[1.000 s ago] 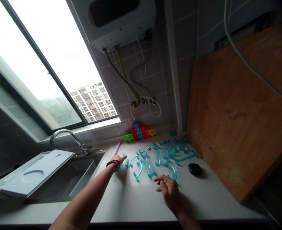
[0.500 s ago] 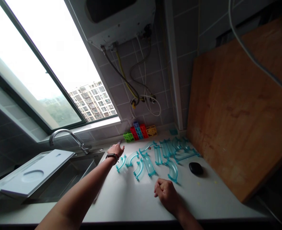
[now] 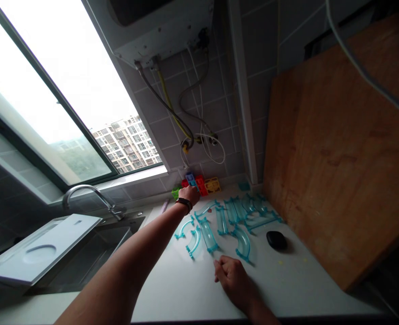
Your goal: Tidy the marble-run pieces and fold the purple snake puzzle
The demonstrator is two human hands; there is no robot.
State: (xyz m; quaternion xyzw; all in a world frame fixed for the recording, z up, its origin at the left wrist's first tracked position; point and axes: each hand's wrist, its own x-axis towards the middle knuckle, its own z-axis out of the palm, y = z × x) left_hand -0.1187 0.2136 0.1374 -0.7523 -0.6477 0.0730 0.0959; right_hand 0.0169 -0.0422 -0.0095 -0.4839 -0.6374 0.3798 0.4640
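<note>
My left hand (image 3: 190, 194), with a dark band on its wrist, reaches to the back of the counter. It is over or in front of a row of coloured plastic blocks, and its curled fingers are mostly hidden. Red (image 3: 200, 185), blue (image 3: 190, 178), green (image 3: 176, 192) and yellow (image 3: 213, 185) blocks show around it. My right hand (image 3: 232, 275) rests near the front as a closed fist, with nothing seen in it. Beyond it lie clear teal track pieces: a straight one (image 3: 208, 235), a curved one (image 3: 242, 243), a thin curved one (image 3: 194, 242) and several others.
A black rounded object (image 3: 276, 240) lies on the white counter (image 3: 185, 289) at right. A large wooden board (image 3: 331, 158) leans beyond it. At left are a sink (image 3: 84, 257) with a white cover (image 3: 39, 248) and a faucet (image 3: 91, 192). Hoses (image 3: 167, 97) hang from a wall unit.
My left hand has moved right, from beside the sink edge to the coloured blocks. Its forearm now covers the leftmost curved track piece's spot. My right fist has stayed about where it was.
</note>
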